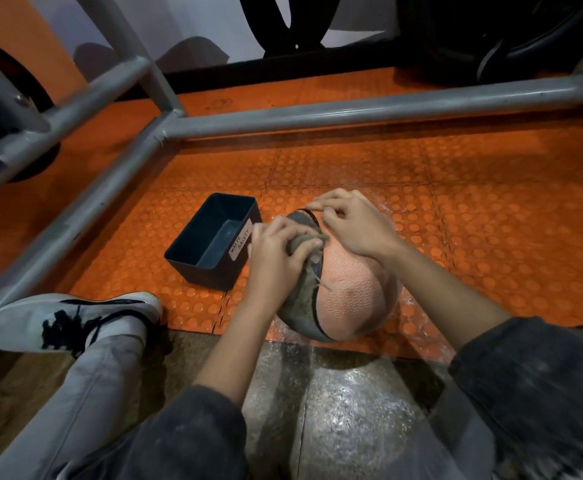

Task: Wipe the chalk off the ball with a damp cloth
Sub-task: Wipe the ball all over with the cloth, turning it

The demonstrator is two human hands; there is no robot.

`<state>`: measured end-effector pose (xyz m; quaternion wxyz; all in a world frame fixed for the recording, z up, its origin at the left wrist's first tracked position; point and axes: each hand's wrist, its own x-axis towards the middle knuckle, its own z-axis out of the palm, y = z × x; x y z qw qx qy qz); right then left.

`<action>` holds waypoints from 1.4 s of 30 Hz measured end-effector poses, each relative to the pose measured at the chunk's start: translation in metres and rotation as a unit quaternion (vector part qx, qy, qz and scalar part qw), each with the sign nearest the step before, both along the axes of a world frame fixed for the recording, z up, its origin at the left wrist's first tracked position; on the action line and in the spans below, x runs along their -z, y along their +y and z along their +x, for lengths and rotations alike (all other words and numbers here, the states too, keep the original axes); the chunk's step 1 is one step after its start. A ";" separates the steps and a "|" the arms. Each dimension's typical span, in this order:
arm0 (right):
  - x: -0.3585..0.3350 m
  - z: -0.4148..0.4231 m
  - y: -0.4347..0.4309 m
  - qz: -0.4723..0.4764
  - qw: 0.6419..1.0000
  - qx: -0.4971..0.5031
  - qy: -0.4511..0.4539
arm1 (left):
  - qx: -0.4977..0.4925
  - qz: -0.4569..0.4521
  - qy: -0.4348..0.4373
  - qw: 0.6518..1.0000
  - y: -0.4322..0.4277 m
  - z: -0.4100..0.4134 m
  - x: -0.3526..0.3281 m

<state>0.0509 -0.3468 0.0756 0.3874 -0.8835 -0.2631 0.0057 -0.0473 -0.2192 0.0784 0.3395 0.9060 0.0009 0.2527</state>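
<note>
A ball (349, 292) with pale orange and grey panels and black seams sits on the orange studded floor mat (491, 216) in front of me. Whitish chalk film dulls its orange panel. My left hand (276, 258) grips a bunched olive-grey cloth (300, 242) and holds it against the ball's upper left side. My right hand (349, 223) rests on top of the ball with fingers curled, its fingertips at the seam near the cloth's far edge. The cloth is largely hidden under my left fingers.
A dark rectangular bin (214, 240) labelled "waste basket" stands just left of the ball. Grey metal frame tubes (352, 114) cross behind and to the left. My left leg and white shoe (72, 322) lie at lower left. Bare floor (338, 393) lies between my knees.
</note>
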 end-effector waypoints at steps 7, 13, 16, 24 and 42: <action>0.000 0.000 -0.005 0.002 1.000 -0.020 0.001 | 0.010 0.024 -0.009 1.000 0.006 -0.003 0.002; 0.002 -0.009 -0.010 -0.020 0.999 -0.004 -0.030 | -0.017 -0.059 0.066 0.996 0.021 0.031 -0.012; 0.004 -0.002 -0.014 -0.038 0.999 0.007 -0.015 | 0.028 -0.004 0.035 0.999 0.003 0.000 -0.002; -0.001 0.000 -0.017 -0.077 0.997 0.003 0.022 | 0.027 0.018 -0.001 0.999 0.002 -0.001 0.000; 0.000 -0.008 0.006 -0.079 0.997 -0.007 0.006 | 0.013 0.002 -0.016 1.000 0.015 -0.006 0.003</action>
